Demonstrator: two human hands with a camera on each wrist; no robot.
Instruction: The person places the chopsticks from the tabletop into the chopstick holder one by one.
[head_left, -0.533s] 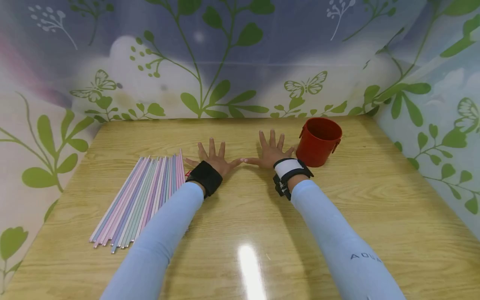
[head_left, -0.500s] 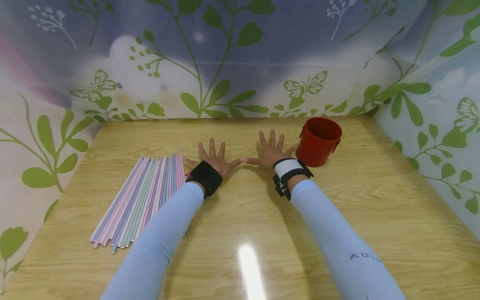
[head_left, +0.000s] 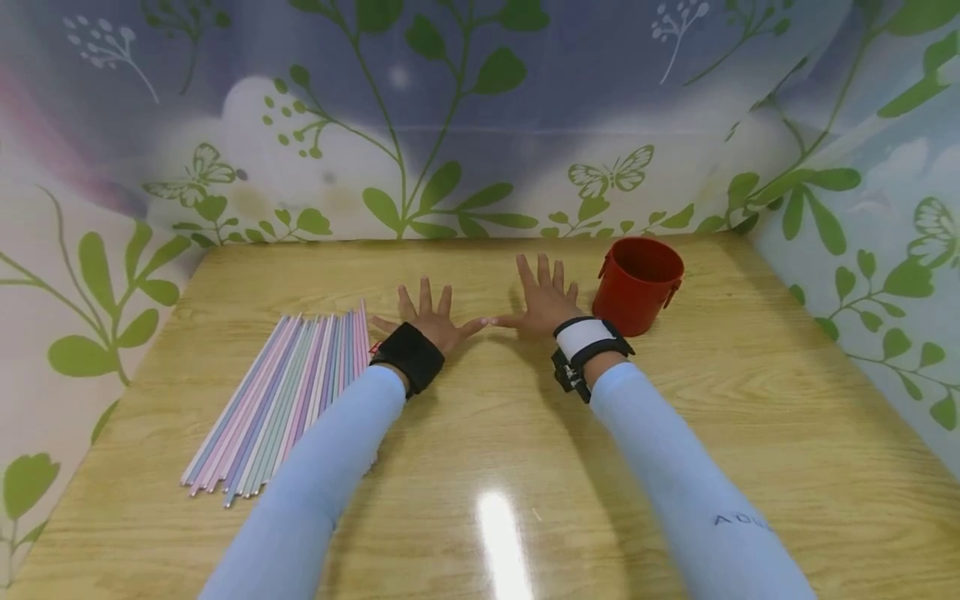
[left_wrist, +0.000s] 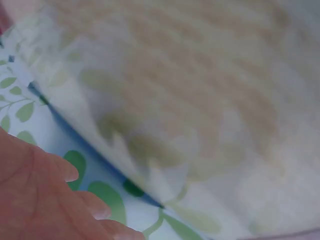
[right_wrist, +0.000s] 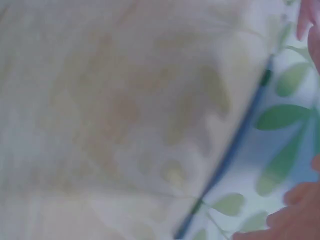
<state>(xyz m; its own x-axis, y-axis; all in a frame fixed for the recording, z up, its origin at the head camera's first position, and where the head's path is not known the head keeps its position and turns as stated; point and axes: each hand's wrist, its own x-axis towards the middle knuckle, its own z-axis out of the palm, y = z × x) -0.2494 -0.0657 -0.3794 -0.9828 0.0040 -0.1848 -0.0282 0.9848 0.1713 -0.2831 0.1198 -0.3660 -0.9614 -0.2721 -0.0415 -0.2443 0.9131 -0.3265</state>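
Wooden table, leaf-print walls; left hand and right hand lie flat, fingers spread.

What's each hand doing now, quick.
Left hand: open, fingers spread flat on the table, holding nothing.
Right hand: open, fingers spread, holding nothing.

Light wood-grain tabletop, glare patch at 6 o'clock. Leaf-and-butterfly printed walls enclose it from 9 through 3 o'clock.
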